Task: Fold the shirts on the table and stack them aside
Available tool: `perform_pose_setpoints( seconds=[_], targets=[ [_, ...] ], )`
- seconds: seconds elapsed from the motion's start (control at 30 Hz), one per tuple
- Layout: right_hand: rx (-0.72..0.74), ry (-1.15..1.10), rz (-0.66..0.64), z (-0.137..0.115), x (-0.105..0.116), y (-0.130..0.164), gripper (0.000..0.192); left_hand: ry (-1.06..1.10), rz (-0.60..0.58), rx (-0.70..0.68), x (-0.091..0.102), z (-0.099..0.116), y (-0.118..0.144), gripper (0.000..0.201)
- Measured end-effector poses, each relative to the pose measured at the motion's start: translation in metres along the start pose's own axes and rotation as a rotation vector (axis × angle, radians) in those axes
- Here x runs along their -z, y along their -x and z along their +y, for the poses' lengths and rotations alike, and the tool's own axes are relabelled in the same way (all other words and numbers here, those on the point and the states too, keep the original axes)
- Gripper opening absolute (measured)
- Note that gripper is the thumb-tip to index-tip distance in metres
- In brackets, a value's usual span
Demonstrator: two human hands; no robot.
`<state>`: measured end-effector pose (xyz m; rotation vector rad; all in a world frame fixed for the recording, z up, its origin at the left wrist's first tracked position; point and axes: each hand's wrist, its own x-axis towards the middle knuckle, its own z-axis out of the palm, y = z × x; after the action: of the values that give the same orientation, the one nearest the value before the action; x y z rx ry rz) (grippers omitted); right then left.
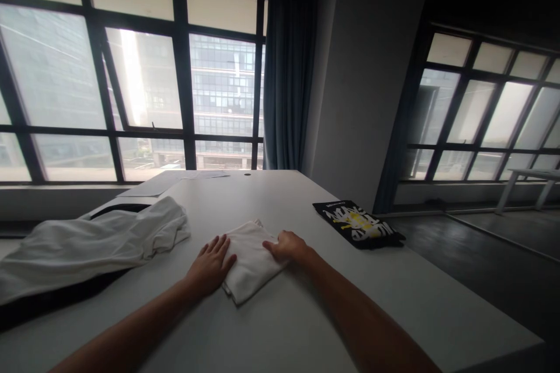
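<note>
Under both flat, open hands, left hand (210, 265) and right hand (286, 246), a small folded white cloth (249, 259).

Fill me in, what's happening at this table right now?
A person has both hands on a folded white cloth lying on the white table. The left hand lies flat on its left edge; the right hand presses its right side. A loose white garment lies heaped to the left, and a folded black printed shirt sits to the right.
</note>
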<state>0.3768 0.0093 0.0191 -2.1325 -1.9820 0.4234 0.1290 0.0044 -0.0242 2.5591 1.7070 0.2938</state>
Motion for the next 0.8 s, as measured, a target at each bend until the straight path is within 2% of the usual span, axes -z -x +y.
perform_pose_setpoints(
  seconds=[0.1,0.23,0.37,0.53,0.67,0.8],
  targets=[
    [-0.007,-0.135,-0.066,0.002,0.005,-0.003,0.060,0.002,0.022,0.007,-0.004,0.002,0.004,0.067],
    [0.062,-0.348,-0.063,0.015,0.009,-0.010,0.045,0.043,0.041,-0.037,-0.001,0.004,0.011,0.066],
    [0.031,-0.232,0.119,0.037,0.017,-0.022,0.035,0.083,0.084,-0.066,0.001,0.001,0.012,0.063],
    [-0.005,-0.104,0.297,0.063,0.046,-0.047,0.035,0.075,0.029,-0.023,0.000,0.000,0.011,0.061],
    [0.030,-0.047,0.395,0.076,0.072,-0.069,0.034,0.076,0.028,-0.020,0.000,0.002,0.011,0.059],
    [0.110,0.039,0.430,0.083,0.085,-0.086,0.030,0.071,0.023,-0.011,0.000,0.002,0.009,0.058]
  ],
)
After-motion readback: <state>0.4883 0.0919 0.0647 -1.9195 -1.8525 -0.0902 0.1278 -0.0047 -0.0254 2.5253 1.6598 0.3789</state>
